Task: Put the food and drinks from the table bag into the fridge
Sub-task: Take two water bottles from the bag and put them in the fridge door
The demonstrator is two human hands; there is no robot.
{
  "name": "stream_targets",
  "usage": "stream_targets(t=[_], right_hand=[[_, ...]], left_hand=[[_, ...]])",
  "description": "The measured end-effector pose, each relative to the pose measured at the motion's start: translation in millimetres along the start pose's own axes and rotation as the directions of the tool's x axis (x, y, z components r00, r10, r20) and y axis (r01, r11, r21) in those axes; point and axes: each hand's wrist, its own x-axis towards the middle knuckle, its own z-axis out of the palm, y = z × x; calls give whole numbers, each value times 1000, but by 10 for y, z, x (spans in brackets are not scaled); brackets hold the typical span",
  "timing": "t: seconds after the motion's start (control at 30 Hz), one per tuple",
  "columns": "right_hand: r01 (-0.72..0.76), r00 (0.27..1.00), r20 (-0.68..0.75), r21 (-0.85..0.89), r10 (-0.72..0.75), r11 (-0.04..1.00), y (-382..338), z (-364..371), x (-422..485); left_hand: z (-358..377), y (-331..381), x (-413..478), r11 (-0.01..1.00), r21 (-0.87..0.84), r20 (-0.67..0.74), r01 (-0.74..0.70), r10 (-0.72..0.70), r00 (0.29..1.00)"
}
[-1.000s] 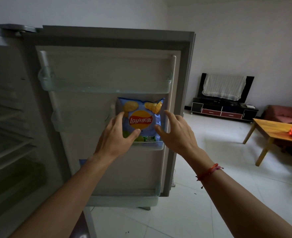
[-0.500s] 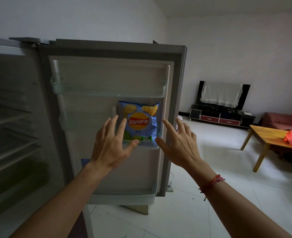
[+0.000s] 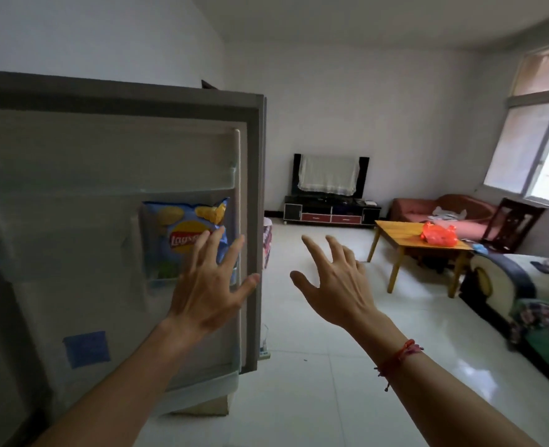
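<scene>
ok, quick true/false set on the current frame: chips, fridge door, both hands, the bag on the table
1. The chip bag stands in a shelf on the fridge door. True.
2. The right hand holds the chip bag. False: it is open with fingers spread, in the air to the right of the door, holding nothing.
3. The left hand holds nothing. True.
4. The fridge door is closed. False: it stands open, its inner side facing the camera.
5. A red bag lies on the wooden table. True.
</scene>
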Motion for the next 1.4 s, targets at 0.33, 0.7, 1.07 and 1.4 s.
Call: stream_targets(t=[0.33,0.7,1.07,1.4], right_hand=[[-340,939,-102,-132,328,931,462,-397,-917],[-629,778,-205,-236,594,741,1135,-1043,-2017],[-641,767,-186,-222,614,734,1742,-1107,-2151],[-594,804,-154,-239,574,768,2337,-1040,-1970]], left_hand=[[318,606,27,950,-160,64,-269,282,957],[675,1891,-132,799,-368,31,-476,522,852],[972,2485,-98,781,-373,25,-501,548,836],[1267,2827,78,811,-340,35,-476,517,855]])
